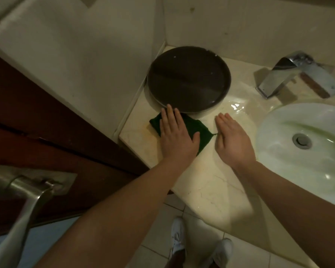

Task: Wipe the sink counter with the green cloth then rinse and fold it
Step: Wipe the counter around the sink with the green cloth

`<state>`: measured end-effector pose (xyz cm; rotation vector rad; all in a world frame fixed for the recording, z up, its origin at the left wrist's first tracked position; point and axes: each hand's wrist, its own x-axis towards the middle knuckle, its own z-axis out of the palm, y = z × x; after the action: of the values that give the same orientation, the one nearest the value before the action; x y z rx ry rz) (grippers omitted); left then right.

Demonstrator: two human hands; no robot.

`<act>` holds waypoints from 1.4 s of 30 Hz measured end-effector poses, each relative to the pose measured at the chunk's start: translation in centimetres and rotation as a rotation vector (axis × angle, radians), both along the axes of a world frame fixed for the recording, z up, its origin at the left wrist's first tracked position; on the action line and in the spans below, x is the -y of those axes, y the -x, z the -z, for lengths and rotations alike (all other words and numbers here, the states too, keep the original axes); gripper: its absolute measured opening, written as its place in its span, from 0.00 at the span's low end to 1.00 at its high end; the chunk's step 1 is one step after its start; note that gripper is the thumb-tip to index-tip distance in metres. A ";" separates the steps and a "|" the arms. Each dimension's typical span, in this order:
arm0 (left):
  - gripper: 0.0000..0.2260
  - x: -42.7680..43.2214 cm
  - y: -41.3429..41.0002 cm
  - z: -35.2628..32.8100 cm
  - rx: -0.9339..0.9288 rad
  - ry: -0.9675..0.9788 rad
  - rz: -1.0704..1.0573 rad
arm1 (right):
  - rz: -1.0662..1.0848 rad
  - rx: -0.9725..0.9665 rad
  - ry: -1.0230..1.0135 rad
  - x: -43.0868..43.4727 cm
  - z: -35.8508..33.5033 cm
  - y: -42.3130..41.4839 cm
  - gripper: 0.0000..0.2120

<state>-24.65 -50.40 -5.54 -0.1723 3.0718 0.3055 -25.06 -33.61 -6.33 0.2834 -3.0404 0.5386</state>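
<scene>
One green cloth [202,132], one dark round tray [189,78], one tap [298,74], one basin [275,151] — two hands: left hand [177,136], right hand [233,141]

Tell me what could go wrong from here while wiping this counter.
1. The left hand presses the green cloth close against the dark tray; a forward stroke may shove it.
2. The puddle beside the tray could get smeared toward the counter edge and drip.

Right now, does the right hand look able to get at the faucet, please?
Probably yes: the right hand is open, and only bare wet counter lies between it and the faucet.
</scene>
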 end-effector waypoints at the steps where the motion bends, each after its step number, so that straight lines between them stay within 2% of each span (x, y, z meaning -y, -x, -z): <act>1: 0.42 0.3 0.0 -0.1 0.024 0.003 -0.024 | 0.001 -0.002 0.003 0.0 0.0 0.1 0.25; 4: 0.42 1.5 0.2 -0.2 0.096 -0.001 -0.094 | -0.003 0.001 0.003 0.0 0.0 0.0 0.25; 9: 0.38 7.0 0.9 -0.5 0.092 0.048 -0.115 | -0.018 -0.002 -0.042 0.0 0.0 0.1 0.24; 19: 0.35 11.5 -2.1 0.0 0.045 0.020 0.076 | -0.044 0.058 -0.095 -0.3 0.1 0.4 0.25; 26: 0.37 5.2 -7.4 -0.1 0.052 0.024 0.103 | -0.038 0.078 -0.084 -0.2 0.3 0.6 0.25; 31: 0.40 -5.2 -12.1 -0.1 0.080 -0.009 0.354 | -0.124 0.110 -0.090 -0.8 0.1 0.7 0.28; 33: 0.39 -6.5 -13.0 -0.4 0.111 -0.035 0.438 | -0.156 0.192 -0.044 -1.8 -1.0 0.1 0.28; 35: 0.39 -4.9 -12.4 -0.4 0.106 -0.001 0.494 | -0.076 0.162 0.014 -3.6 -2.2 -1.5 0.28; 37: 0.39 -1.5 -10.8 -0.2 0.093 0.027 0.428 | 0.061 0.130 0.019 -6.2 -3.1 -4.8 0.29; 39: 0.39 2.8 -8.9 -0.2 0.070 0.081 0.275 | 0.138 0.188 0.008 -8.6 -2.8 -9.3 0.32; 42: 0.38 7.4 -6.5 -0.2 0.079 0.109 0.183 | 0.099 0.257 -0.124 -10.7 -1.6 -15.6 0.35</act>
<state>-18.18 -57.76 -5.32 0.0902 2.9983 0.1188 -9.46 -22.93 -4.74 0.0704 -3.3209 0.4094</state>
